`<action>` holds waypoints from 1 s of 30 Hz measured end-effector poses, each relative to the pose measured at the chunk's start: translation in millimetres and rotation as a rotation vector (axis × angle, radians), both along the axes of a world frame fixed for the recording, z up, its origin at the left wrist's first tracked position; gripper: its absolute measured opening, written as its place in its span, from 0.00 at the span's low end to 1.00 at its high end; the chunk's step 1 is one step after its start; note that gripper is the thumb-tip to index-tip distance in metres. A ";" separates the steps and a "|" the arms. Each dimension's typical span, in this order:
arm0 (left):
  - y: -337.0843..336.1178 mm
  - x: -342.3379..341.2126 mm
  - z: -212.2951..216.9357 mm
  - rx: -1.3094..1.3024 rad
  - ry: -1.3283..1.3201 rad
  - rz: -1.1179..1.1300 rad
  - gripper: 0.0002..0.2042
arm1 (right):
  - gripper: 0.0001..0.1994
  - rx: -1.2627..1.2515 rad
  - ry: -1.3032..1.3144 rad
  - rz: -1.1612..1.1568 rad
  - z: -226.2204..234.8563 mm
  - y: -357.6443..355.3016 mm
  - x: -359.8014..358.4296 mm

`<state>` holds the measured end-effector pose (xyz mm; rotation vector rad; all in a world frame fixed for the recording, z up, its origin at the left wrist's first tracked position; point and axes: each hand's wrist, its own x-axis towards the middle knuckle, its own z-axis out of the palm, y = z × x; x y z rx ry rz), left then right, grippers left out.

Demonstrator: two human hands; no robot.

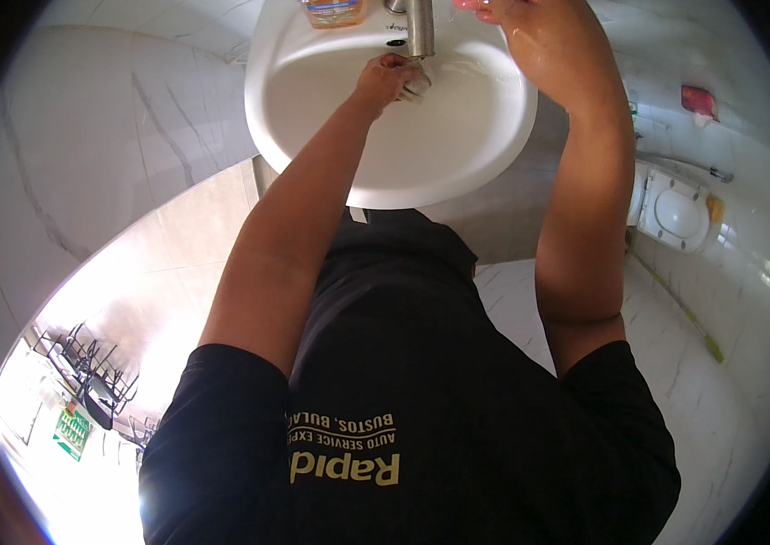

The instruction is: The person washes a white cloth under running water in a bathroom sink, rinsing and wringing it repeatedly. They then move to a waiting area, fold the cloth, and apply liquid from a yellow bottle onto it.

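Observation:
My left hand (pixel 383 80) is in the white sink (pixel 262 109), just below the metal faucet (pixel 420 32). Its fingers are closed round a small pale, partly see-through thing (pixel 416 87) that sits under the spout; its kind is not clear. Water seems to run over it. My right hand (pixel 535 36) is raised above the sink's right rim, wet on its skin. Pinkish fingertips show at the top edge, where the frame cuts off part of that hand, so its grip is hidden.
An orange bottle with a label (pixel 333 13) stands on the sink's back ledge, left of the faucet. To the right are a white toilet (pixel 676 211), a green-ended stick (pixel 703 338) on the floor, and a red item (pixel 699 103) on the wall. A dark wire rack (pixel 94 363) is at lower left.

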<state>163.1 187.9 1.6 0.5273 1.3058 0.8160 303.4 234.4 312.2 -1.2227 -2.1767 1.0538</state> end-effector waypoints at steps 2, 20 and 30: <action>0.7 2.2 -0.4 0.007 -0.009 0.015 0.16 | 0.15 0.026 0.004 0.004 -6.5 11.0 -2.4; 0.1 -4.6 11.6 0.082 0.081 -0.011 0.16 | 0.14 0.140 -0.299 -0.229 -16.4 13.8 -21.6; -4.1 -2.9 15.4 0.092 0.057 0.028 0.15 | 0.12 0.156 -0.146 -0.233 -25.7 9.2 -26.9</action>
